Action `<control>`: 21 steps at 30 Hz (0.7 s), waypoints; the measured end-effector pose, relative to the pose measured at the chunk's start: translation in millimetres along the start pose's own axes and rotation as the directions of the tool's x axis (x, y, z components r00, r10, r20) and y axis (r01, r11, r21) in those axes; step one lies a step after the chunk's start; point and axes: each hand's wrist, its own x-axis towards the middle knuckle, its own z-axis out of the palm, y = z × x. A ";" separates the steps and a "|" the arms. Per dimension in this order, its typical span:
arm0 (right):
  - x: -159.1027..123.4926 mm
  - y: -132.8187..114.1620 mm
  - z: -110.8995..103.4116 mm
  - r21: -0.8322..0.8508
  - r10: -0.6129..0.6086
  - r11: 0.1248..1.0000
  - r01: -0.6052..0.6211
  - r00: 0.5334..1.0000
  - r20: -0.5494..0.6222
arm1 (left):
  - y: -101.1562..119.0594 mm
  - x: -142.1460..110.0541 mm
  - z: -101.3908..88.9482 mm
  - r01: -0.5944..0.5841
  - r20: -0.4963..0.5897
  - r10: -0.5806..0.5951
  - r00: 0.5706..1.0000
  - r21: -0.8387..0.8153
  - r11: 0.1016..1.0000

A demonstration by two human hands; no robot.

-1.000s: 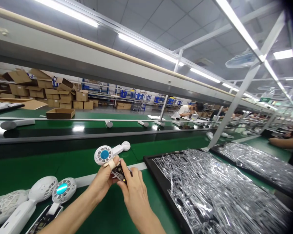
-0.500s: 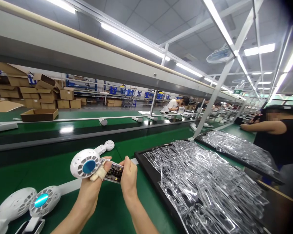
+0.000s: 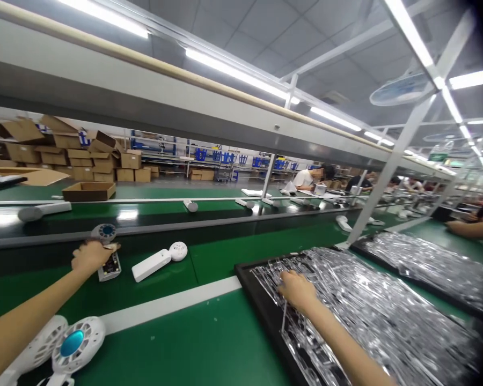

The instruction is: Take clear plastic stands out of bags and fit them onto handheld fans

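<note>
At the left, my left hand (image 3: 89,257) is closed around a small handheld fan (image 3: 106,231). Its round head points away from me, and the lower part of its handle shows an exposed circuit board (image 3: 111,265). My right hand (image 3: 298,292) reaches into a black tray (image 3: 261,305) heaped with clear plastic pieces (image 3: 358,311). Its fingers are pinched together, and a thin clear plastic strip (image 3: 284,317) hangs below them. A white handheld fan (image 3: 156,262) lies on the green table (image 3: 177,343) between my hands.
White fans with a blue centre (image 3: 71,343) lie at the lower left. Past a metal rail runs a dark conveyor (image 3: 153,215) carrying white fans. A second tray of clear pieces (image 3: 430,262) and a slanted post (image 3: 376,187) stand right. Co-workers sit farther along.
My hands have parted. The left carried the opened fan left and forward toward the conveyor; the right let go of its handle and moved right into the tray. My view has turned left.
</note>
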 end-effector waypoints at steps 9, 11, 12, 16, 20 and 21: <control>6.8 7.2 -9.8 -0.045 0.017 0.999 -0.019 0.999 -0.046 | 31.4 -46.5 128.4 -0.438 0.378 0.281 0.882 0.440 0.784; 2.3 13.5 -22.9 -0.005 0.038 0.999 -0.039 0.991 -0.129 | 29.5 -49.3 142.7 -0.371 0.333 0.241 0.911 0.415 0.831; -0.9 15.4 -29.8 0.057 0.049 0.998 -0.040 0.983 -0.175 | 28.6 -48.8 143.2 -0.341 0.310 0.228 0.923 0.384 0.858; -17.5 0.7 -49.1 0.495 0.019 0.859 0.129 0.959 -0.283 | 40.6 -41.8 115.1 -0.252 0.265 0.211 0.941 0.133 0.959; -40.8 -60.3 -47.3 0.743 -0.124 0.622 0.249 0.968 -0.220 | 80.4 -53.8 83.5 -0.146 0.282 0.230 0.931 -0.290 0.946; -48.2 -79.5 -45.3 0.777 -0.167 0.575 0.257 0.966 -0.196 | 90.5 -62.3 78.4 -0.111 0.296 0.239 0.925 -0.390 0.914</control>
